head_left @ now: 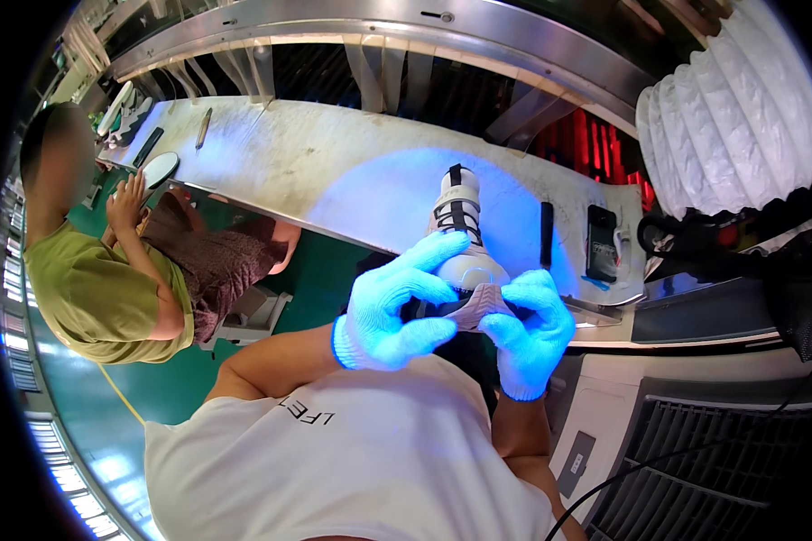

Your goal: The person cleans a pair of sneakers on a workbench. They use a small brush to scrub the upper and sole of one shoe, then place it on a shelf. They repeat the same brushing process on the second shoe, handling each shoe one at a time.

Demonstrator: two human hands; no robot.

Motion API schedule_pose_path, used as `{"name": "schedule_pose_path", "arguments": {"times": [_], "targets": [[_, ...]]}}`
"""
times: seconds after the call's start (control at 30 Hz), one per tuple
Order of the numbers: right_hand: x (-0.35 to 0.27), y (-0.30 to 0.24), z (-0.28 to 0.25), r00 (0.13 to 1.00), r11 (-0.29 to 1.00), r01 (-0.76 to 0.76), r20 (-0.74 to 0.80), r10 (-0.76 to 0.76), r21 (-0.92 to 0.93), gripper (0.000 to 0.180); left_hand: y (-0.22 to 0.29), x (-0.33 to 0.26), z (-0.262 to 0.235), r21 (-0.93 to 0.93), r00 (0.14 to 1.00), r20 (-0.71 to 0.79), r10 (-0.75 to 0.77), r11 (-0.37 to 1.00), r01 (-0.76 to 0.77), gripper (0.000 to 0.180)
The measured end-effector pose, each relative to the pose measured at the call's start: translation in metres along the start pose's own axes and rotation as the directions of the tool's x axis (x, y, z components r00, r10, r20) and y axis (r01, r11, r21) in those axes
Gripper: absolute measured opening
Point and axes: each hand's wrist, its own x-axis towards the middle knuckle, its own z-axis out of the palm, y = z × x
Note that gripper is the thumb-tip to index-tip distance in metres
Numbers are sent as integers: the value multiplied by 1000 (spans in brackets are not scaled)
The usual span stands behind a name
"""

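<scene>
A white and grey shoe upper with dark laces lies under blue light, its toe toward me. At the toe, a pinkish-grey rubber sole with a patterned face is bent up at its end. My left hand, in a knit glove, has its forefinger along the shoe's side and its thumb at the sole's left edge, gripping it. With thumb and fingers, my right hand, gloved alike, pinches the right edge of the sole. The rest of the sole is hidden beneath the shoe.
A black bar-shaped tool and a dark phone lie right of the shoe on the worktable. A white ribbed duct hangs at the right. At left, a seated co-worker holds a light sole. A cable crosses the lower right.
</scene>
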Motion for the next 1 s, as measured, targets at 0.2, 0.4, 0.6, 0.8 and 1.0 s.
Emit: {"name": "schedule_pose_path", "arguments": {"times": [0.2, 0.4, 0.6, 0.8, 1.0], "targets": [[-20, -8, 19, 996, 981, 91, 16, -89, -172, 41, 9, -11, 19, -85, 982, -186, -43, 996, 27, 43], [-23, -4, 19, 984, 957, 175, 19, -175, -231, 40, 15, -5, 20, -71, 986, -164, -35, 997, 23, 38], [-22, -13, 22, 996, 972, 76, -17, -82, -223, 28, 10, 0, 24, -140, 983, -166, -74, 989, 51, 37], [-24, -11, 22, 995, 977, 55, -70, -71, -208, 27, 14, 5, 24, -83, 984, -160, -83, 994, 70, 35], [-24, -18, 21, 997, 949, 61, -20, -71, -310, 29, 12, 5, 19, -24, 991, -114, -64, 998, 62, 36]]}}
